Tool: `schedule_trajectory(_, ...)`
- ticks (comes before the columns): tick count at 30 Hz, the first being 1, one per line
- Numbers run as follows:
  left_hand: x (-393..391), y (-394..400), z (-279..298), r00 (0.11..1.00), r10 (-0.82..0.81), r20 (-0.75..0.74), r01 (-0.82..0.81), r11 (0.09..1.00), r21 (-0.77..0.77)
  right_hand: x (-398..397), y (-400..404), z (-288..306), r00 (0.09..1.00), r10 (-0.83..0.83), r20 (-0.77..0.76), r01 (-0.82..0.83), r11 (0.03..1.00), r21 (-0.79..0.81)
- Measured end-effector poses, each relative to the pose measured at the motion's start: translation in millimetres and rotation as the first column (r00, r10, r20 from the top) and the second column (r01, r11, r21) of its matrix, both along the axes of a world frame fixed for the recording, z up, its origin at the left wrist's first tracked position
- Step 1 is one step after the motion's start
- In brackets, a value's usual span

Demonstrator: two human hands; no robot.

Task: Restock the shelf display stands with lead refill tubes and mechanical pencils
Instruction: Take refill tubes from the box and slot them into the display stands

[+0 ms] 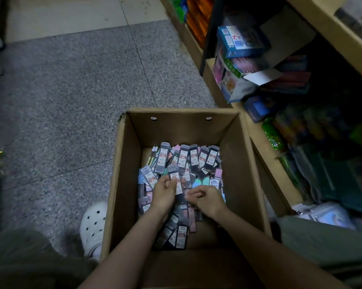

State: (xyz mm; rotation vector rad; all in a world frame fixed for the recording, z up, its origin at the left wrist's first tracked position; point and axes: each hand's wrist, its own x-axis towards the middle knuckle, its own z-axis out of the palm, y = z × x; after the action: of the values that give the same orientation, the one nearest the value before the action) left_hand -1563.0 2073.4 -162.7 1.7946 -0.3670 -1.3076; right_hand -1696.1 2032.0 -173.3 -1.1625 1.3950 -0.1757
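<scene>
**Loose grip over a slippery heap**

Left fingers point(171, 181) curled round one lead refill tube point(177, 183), label up, tilted, lower end hidden behind the left hand point(164, 195). Right fingers point(193, 195) curled inward just right of that tube; whether pinching anything, cannot tell, too dark and too small. Right hand point(207, 202) low over the heap, close beside the left.

Directly under both hands, a jumbled pile of lead refill tubes point(184, 161) covering the floor of the cardboard box point(125, 163), some standing in a rough row against the far side, others lying crosswise nearer the body. A few pastel cases mixed in among them; mechanical pencils not clearly told apart. Display stands nowhere in view.

Likely troubles, judged from here:

- Single tube held near one end: liable to pivot and drop back into the heap on the lift.
- Smooth cases stacked loosely: liable to slide and bury the wanted ones when disturbed.
- Mixed sizes and colours under dim light: easy to gather the wrong sort.
- Tall box walls: apt to catch a full hand on the way out.

Left of the box, a white perforated clog point(92, 226) on the speckled floor point(71, 90). Right of the box, crowded shelves point(259, 142) holding boxed goods.
</scene>
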Motion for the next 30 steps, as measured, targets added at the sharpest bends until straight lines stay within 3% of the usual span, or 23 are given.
schedule_trajectory(3, 4, 6, -8, 0.999, -0.011, -0.033, 0.013, 0.997, 0.071, -18, 0, -4, 0.949, -0.187, -0.255, 0.152, 0.977, -0.152)
schedule_trajectory(5, 3, 9, -12, 0.999, -0.035, -0.029, 0.038, 0.994, 0.102, -26, 1, -8, 0.923, -0.180, -0.341, 0.117, 0.974, -0.196)
schedule_trajectory(10, 0, 14, -28, 0.999, -0.041, -0.033, 0.045, 0.990, 0.134, -16, 8, -22, 0.934, 0.022, -0.356, -0.085, 0.983, -0.163)
schedule_trajectory(14, 1, 13, -37, 0.998, -0.030, -0.053, 0.037, 0.990, 0.133, -2, 11, -30, 0.891, -0.022, -0.454, -0.105, 0.962, -0.251)
schedule_trajectory(19, 1, 11, -39, 0.997, -0.068, -0.043, 0.072, 0.992, 0.101, -3, 5, -27, 0.876, -0.025, -0.482, -0.099, 0.968, -0.229)
schedule_trajectory(24, -4, -1, -14, 0.984, -0.161, -0.076, 0.165, 0.985, 0.055, -13, -5, 0, 0.911, 0.013, -0.412, -0.094, 0.979, -0.178)
schedule_trajectory(27, -2, -22, 25, 0.948, -0.314, -0.046, 0.315, 0.949, 0.006, -15, -15, 38, 0.969, -0.057, -0.241, 0.027, 0.991, -0.128)
schedule_trajectory(30, 3, -55, 78, 0.827, -0.541, 0.153, 0.551, 0.834, -0.026, -10, -26, 88, 0.990, -0.140, -0.022, 0.136, 0.982, -0.131)
